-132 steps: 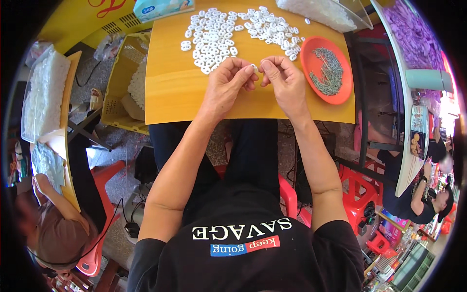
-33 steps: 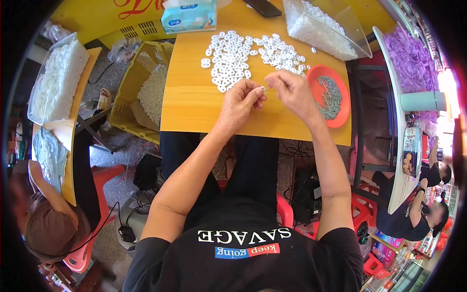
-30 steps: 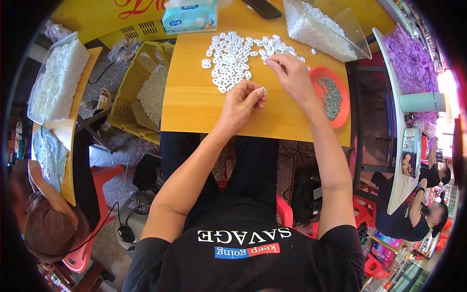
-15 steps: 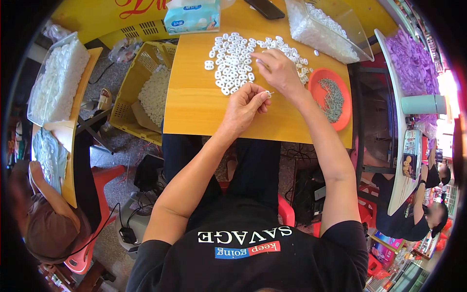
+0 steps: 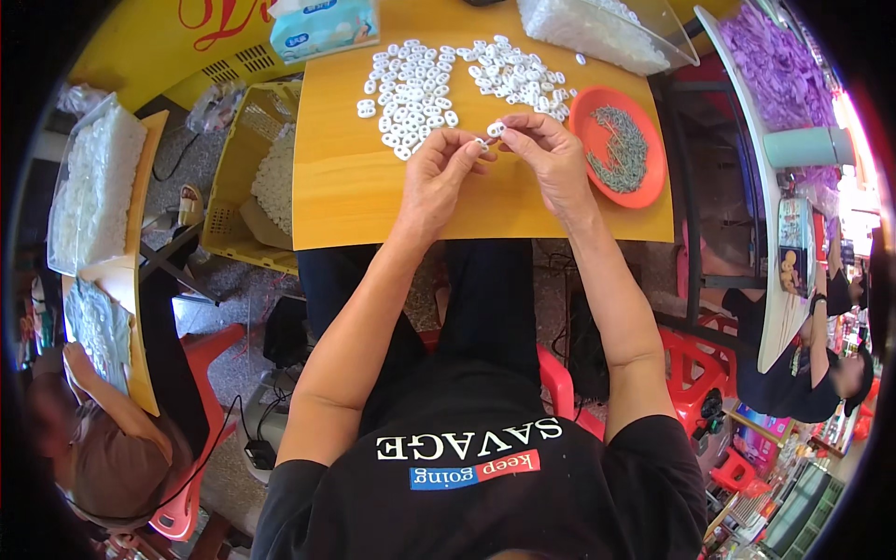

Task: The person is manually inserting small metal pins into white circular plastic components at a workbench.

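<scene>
Above the wooden table (image 5: 341, 201), both hands meet in front of me. Pinched in my right hand (image 5: 554, 163) is a small white oval piece (image 5: 496, 129) with two holes. The closed fingertips of my left hand (image 5: 435, 179) hold another small white piece (image 5: 482, 144), mostly covered by the fingers. The two pieces are close together; whether they touch I cannot tell. Beyond my hands lie two loose piles of the same two-holed pieces, a left pile (image 5: 411, 93) and a right pile (image 5: 518, 73).
Thin metal pins (image 5: 618, 154) fill a red-orange dish (image 5: 656, 140) at right. A clear bin (image 5: 597, 37) and a tissue pack (image 5: 327, 26) stand at the far edge. Left of the table is a yellow crate (image 5: 224, 201). Other people (image 5: 121, 457) sit at side tables.
My right hand has come back from the pile to my left hand, now with a white oval piece in its fingers. The whole view has shifted slightly, so the table appears higher and further left.
</scene>
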Demonstrator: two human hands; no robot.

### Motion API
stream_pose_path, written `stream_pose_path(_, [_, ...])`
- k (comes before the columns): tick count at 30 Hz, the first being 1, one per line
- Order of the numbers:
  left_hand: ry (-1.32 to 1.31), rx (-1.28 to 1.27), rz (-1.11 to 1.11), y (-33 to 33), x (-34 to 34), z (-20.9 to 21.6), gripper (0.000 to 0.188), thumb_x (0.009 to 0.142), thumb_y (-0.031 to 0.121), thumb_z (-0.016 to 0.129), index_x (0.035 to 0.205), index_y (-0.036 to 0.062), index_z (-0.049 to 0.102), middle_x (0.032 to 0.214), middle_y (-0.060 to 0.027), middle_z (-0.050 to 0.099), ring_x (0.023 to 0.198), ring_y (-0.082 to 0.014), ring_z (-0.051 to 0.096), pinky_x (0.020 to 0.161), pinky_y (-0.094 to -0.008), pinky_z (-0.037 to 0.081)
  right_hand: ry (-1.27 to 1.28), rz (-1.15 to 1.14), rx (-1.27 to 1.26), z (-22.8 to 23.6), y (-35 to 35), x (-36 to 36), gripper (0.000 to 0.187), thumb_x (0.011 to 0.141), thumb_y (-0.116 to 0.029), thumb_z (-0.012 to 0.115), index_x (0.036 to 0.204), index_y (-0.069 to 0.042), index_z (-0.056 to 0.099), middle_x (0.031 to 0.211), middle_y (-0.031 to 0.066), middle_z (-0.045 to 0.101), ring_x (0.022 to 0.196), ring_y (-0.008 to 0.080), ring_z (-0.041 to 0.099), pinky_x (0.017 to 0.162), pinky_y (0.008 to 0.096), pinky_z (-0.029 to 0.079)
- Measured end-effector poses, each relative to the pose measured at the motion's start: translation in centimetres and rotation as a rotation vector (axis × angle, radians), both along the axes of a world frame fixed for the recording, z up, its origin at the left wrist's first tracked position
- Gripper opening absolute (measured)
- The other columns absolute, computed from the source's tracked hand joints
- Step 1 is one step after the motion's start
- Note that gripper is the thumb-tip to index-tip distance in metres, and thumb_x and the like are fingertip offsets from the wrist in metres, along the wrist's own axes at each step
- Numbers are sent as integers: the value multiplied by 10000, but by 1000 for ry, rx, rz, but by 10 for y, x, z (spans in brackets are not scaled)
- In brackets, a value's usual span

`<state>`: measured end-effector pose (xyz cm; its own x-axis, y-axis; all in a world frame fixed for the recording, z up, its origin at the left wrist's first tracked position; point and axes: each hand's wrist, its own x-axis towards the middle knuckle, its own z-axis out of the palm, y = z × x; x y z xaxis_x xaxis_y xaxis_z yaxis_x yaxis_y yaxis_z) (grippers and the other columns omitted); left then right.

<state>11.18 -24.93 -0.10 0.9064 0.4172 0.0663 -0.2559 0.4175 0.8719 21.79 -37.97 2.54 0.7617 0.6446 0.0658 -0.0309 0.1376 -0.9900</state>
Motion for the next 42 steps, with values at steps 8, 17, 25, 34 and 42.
stream_pose_path(8, [-3, -6, -11, 0, 0, -2, 168, 960, 138, 581, 1022, -18, 573, 959, -82, 645, 846, -133, 629, 764, -259, 509, -203, -24, -228, 10, 1, -11, 234, 914, -114, 638, 1118, 0, 642, 982, 55, 676, 891, 97, 626, 773, 243, 514])
stream_pose_path(17, [55, -6, -16, 0, -2, 3, 142, 953, 132, 591, 997, -2, 573, 857, -64, 636, 747, -108, 572, 703, -239, 468, 243, -182, 36, 13, 9, -31, 207, 903, -112, 648, 1067, 15, 638, 903, 38, 650, 789, 83, 609, 697, 247, 555])
stream_pose_path(25, [74, -16, -5, 0, -2, 2, 134, 947, 128, 598, 984, 1, 574, 819, -47, 620, 704, -94, 553, 660, -224, 452, 159, -185, 64, 9, 12, -37, 215, 918, -99, 625, 1095, 22, 613, 972, 49, 633, 813, 77, 599, 702, 247, 561])
stream_pose_path(34, [90, -25, 0, 0, -2, 4, 133, 942, 124, 600, 973, -2, 572, 809, -48, 615, 681, -91, 547, 642, -225, 447, -163, -213, -105, 13, 12, -40, 222, 924, -76, 606, 1120, 27, 624, 998, 51, 635, 807, 76, 589, 696, 221, 516])
stream_pose_path(42, [92, -8, -34, 2, -2, 4, 153, 922, 138, 633, 963, 1, 577, 792, -41, 603, 658, -74, 527, 623, -220, 428, -330, -206, -146, 7, 8, -32, 192, 912, -66, 611, 1086, 5, 648, 1003, 58, 649, 813, 80, 608, 695, 224, 507])
